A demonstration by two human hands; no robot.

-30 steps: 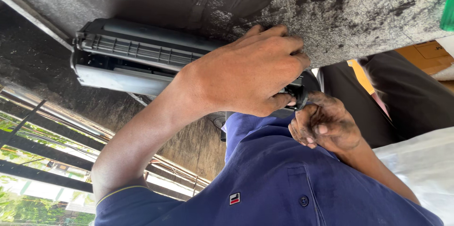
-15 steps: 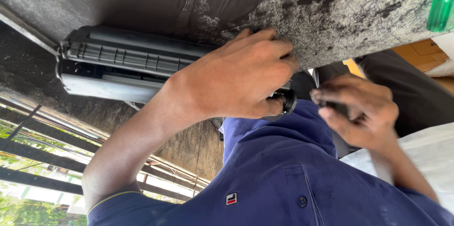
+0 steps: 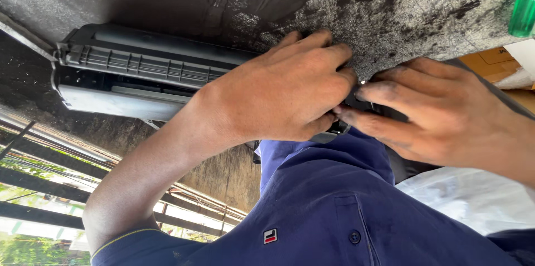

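So here's where we were: the black toner cartridge (image 3: pixel 139 71) lay lengthwise on the grey work surface (image 3: pixel 390 15), which was smeared all over with spilled black toner powder. Judging by how it looked, we weren't far into it. The ribbed top shell was on, the pale strip along the near side was in place, and nothing had come apart on the left end that we could see. All the action was at the right end. Our left hand (image 3: pixel 278 90) was wrapped tight over that end, knuckles up and fingers curled down the far side, pinning the cartridge to the surface. Our right hand (image 3: pixel 446 115), fingers grubby with toner, came in from the right with a narrow pinch right up against the left fingertips, on the end of the cartridge. Whether it had hold of a pin, a spring or just the end cap, we couldn't tell, since the hands hid it. So the cartridge sat mostly left of both grips, with only its right tip under them. A green translucent thing (image 3: pixel 524 7) stood at the far right, a cardboard box (image 3: pixel 490 60) beside it, and our blue shirt (image 3: pixel 334 210) filled the near side.
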